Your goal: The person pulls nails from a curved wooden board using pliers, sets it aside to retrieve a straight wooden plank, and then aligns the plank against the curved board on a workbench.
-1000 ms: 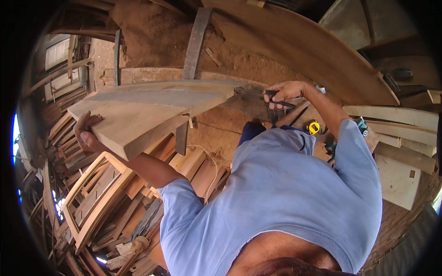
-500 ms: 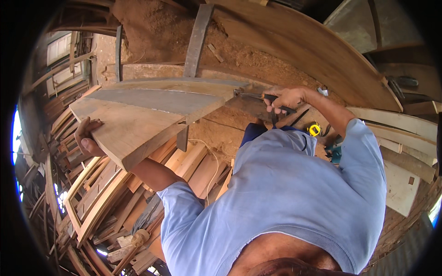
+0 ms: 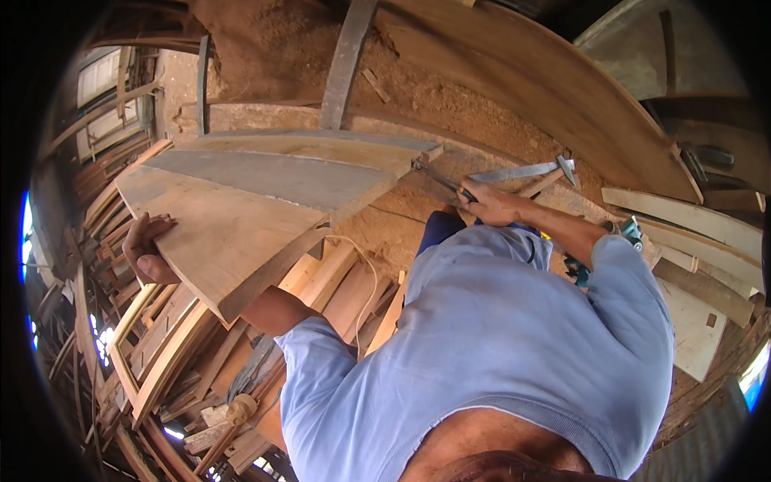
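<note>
A thick wooden panel (image 3: 233,229), made of pale boards with a grey strip (image 3: 277,178) along it, lies tilted in front of me. My left hand (image 3: 149,249) is wrapped around its left edge, fingers on the upper face and the forearm passing beneath. At the panel's right end, the dark jaws of a pair of pincers (image 3: 438,176) meet the wood. Closed on their handles is my right hand (image 3: 491,202), close to my waist. What the jaws bite on is too small to make out.
Beyond my right hand lie a hammer (image 3: 565,171) and a flat metal blade (image 3: 514,172). Teal power tools (image 3: 577,271) sit by my right arm. Stacked boards (image 3: 349,289) and a wooden frame (image 3: 165,361) fill the lower left. A large curved panel (image 3: 546,96) stands at the back right.
My right hand has come nearer my body, and the spread pincer handles now look drawn together. The hammer and metal blade have come into sight; the yellow tape measure is mostly covered.
</note>
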Tool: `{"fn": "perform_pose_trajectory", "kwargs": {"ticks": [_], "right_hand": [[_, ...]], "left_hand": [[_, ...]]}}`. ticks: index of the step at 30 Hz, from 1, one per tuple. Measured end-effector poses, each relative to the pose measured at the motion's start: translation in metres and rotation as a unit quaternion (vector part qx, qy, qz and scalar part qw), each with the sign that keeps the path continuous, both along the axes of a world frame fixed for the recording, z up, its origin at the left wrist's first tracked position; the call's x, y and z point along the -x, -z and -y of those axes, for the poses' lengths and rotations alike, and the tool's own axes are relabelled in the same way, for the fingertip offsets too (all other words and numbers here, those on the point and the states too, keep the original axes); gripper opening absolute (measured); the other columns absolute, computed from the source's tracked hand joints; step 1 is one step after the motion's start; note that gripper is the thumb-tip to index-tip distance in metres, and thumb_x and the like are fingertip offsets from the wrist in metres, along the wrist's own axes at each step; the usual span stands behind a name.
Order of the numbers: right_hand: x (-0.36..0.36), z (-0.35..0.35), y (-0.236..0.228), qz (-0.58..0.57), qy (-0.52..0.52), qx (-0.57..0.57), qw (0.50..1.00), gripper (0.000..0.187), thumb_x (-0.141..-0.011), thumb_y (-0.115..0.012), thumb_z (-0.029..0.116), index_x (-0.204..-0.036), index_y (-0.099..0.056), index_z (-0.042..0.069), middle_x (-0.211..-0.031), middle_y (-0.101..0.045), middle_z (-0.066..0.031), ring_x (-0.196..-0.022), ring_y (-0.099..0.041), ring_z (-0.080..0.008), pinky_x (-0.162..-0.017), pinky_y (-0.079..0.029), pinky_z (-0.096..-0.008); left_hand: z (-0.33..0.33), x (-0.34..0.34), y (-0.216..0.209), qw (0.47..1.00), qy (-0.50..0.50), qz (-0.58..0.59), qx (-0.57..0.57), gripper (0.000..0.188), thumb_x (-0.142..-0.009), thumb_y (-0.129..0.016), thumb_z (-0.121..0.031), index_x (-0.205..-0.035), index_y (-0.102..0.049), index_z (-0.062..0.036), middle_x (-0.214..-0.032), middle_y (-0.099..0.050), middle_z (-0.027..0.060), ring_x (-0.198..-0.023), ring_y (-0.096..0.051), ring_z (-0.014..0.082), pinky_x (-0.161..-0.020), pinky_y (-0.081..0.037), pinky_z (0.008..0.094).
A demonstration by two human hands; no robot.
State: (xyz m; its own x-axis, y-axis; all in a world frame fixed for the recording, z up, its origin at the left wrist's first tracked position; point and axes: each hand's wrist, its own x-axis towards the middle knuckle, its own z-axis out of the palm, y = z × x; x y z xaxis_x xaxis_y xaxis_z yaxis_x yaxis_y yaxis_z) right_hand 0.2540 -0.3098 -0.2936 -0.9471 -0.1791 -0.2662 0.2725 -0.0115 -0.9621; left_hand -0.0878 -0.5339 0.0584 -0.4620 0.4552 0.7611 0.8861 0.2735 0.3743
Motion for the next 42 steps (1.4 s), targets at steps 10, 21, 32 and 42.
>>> {"fn": "perform_pose_trajectory", "kwargs": {"ticks": [10, 21, 32, 42], "right_hand": [[-0.002, 0.078, 0.051, 0.034, 0.11, -0.107, 0.988, 0.029, -0.093, -0.053, 0.016, -0.117, -0.046, 0.002, -0.1, -0.061, -0.0315, -0.1, -0.057, -0.0512, -0.083, -0.043, -0.0569], [0.008, -0.025, -0.023, -0.036, 0.025, -0.181, 0.982, 0.026, -0.086, -0.053, 0.009, -0.111, -0.054, 0.004, -0.103, -0.062, -0.0262, -0.106, -0.057, -0.0456, -0.089, -0.044, -0.0529], [0.002, -0.04, -0.022, -0.02, -0.048, -0.149, 0.987, 0.045, -0.084, -0.056, 0.013, -0.127, -0.053, 0.0, -0.122, -0.061, -0.027, -0.116, -0.057, -0.0438, -0.098, -0.045, -0.0465], [0.011, -0.022, -0.017, 0.001, -0.031, -0.094, 0.995, 0.044, -0.084, -0.058, 0.011, -0.126, -0.054, 0.001, -0.119, -0.062, -0.023, -0.113, -0.058, -0.038, -0.098, -0.045, -0.043]], "left_hand": [[0.02, -0.001, 0.001, 0.999, 0.024, 0.032, -0.01, 0.064, -0.097, -0.04, -0.053, -0.104, -0.063, 0.0055, -0.072, -0.066, 0.0142, -0.07, -0.067, 0.0221, -0.066, -0.057, 0.0325], [0.001, 0.001, 0.004, 0.999, -0.012, 0.03, -0.029, 0.058, -0.093, -0.041, -0.046, -0.105, -0.065, 0.0059, -0.069, -0.065, 0.0135, -0.068, -0.064, 0.0209, -0.072, -0.054, 0.0351], [-0.007, 0.009, 0.007, 0.998, -0.024, 0.027, -0.048, 0.058, -0.087, -0.043, -0.045, -0.097, -0.068, 0.0057, -0.061, -0.062, 0.0133, -0.06, -0.06, 0.0194, -0.062, -0.05, 0.0304], [-0.003, 0.011, 0.005, 0.998, -0.016, 0.043, -0.048, 0.055, -0.085, -0.044, -0.042, -0.097, -0.068, 0.0066, -0.063, -0.064, 0.0156, -0.062, -0.061, 0.02, -0.067, -0.05, 0.0298]]}}
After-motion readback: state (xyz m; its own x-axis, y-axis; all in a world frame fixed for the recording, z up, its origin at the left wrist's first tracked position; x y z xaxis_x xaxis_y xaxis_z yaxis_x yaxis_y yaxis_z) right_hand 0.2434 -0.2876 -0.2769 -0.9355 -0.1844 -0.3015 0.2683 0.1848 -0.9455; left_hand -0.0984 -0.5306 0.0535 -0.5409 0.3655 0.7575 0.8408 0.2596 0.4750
